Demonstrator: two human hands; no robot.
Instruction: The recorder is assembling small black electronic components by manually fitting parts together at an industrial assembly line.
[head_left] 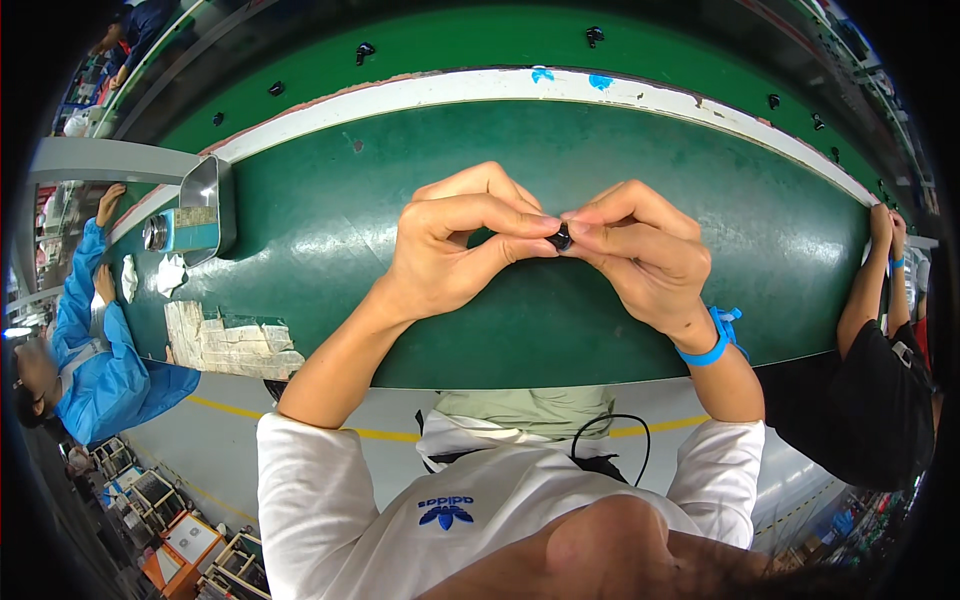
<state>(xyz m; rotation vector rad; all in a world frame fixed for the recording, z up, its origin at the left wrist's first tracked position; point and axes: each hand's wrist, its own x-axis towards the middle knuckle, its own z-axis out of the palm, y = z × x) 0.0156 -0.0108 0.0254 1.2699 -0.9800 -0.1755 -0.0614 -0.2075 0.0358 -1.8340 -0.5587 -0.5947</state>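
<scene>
A small glossy black piece (562,238), perhaps an earbud, is held above the green tabletop (480,340). My left hand (450,235) pinches it from one side between thumb and forefinger. From the other side, the thumb and fingertips of my right hand (648,248) close on the same piece. Fingertips cover most of it, so its full shape is hidden. A blue band (712,340) circles my right wrist.
Beyond a white ledge (440,92), several small black pieces, such as one dark stemmed piece (364,52), lie on a green belt (480,40). Left are a metal bin (226,205), a blue can (192,230), crumpled tissue (171,274) and worn paper (230,340). Co-workers flank me.
</scene>
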